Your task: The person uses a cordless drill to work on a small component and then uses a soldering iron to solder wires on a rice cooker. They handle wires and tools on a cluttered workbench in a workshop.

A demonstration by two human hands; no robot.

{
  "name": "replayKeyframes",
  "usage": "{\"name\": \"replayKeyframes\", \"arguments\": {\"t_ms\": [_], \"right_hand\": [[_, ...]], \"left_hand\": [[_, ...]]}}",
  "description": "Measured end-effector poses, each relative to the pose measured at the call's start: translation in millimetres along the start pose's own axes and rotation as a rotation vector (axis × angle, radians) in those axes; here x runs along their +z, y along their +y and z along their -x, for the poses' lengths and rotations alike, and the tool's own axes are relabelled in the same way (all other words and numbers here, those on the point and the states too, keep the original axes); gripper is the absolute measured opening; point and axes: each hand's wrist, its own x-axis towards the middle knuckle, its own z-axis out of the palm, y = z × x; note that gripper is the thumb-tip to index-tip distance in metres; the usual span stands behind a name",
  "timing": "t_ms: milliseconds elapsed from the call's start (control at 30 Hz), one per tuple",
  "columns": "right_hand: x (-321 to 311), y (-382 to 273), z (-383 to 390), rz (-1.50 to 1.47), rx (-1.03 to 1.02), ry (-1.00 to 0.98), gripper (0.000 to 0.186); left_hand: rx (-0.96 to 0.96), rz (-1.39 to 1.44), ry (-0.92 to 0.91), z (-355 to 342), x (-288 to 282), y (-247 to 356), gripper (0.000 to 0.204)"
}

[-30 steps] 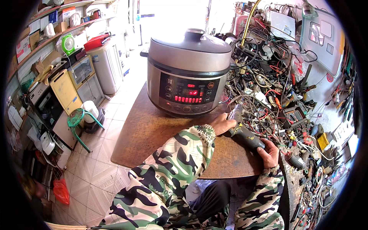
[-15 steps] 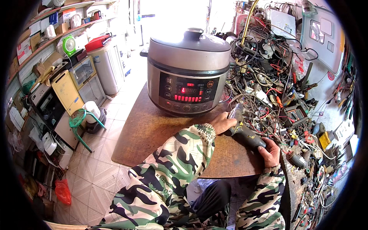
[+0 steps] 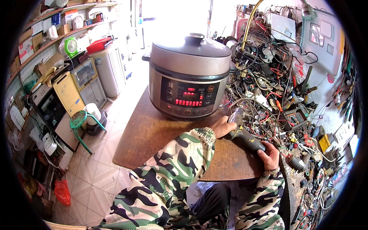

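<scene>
A handheld power tool (image 3: 247, 139), with a dark grey barrel-shaped body, yellow marks and a metal front end, lies slantwise at the tabletop's right edge. My left hand (image 3: 222, 127) is closed on its front part. My right hand (image 3: 271, 156) wraps round its rear end, thumb on top. Beyond my hands an electric pressure cooker (image 3: 188, 82) stands upright on the brown wooden tabletop (image 3: 153, 132). Its lid is on and red segments glow on the front panel. Neither hand touches the cooker. What lies beneath the tool is hidden.
A dense heap of cables, tools and small parts (image 3: 268, 88) borders the tabletop on the right. To the left, a green stool (image 3: 78, 119) stands on the tiled floor near cabinets (image 3: 67, 92). Loaded shelves (image 3: 57, 36) line the left wall.
The view has shifted slightly, so the cooker appears a little lower. The red characters on its display have changed. Both hands keep their hold on the power tool.
</scene>
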Motion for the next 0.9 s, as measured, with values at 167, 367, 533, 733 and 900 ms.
{"name": "replayKeyframes", "arguments": {"t_ms": [167,367,533,733,900], "right_hand": [[-7.8,-0.4,1.1,0.108,-0.026,0.013,0.055],[-14.5,15.1,3.7,0.024,-0.021,0.036,0.055],[0.5,3.8,-2.2,0.031,-0.044,0.001,0.056],[-3.2,6.3,0.1,0.031,-0.06,0.001,0.054],[-2.3,6.0,0.0,0.043,-0.051,0.01,0.053]], "left_hand": [[0.167,0.041,0.068,-6.2,7.9,-16.1,0.042],[0.054,-0.134,0.027,1.0,9.8,6.5,0.049],[0.032,-0.027,0.052,-0.4,-0.2,-9.1,0.054],[0.091,-0.015,0.08,-1.3,5.1,-10.5,0.049],[0.058,-0.022,-0.001,-3.2,0.9,-11.6,0.049]]}}
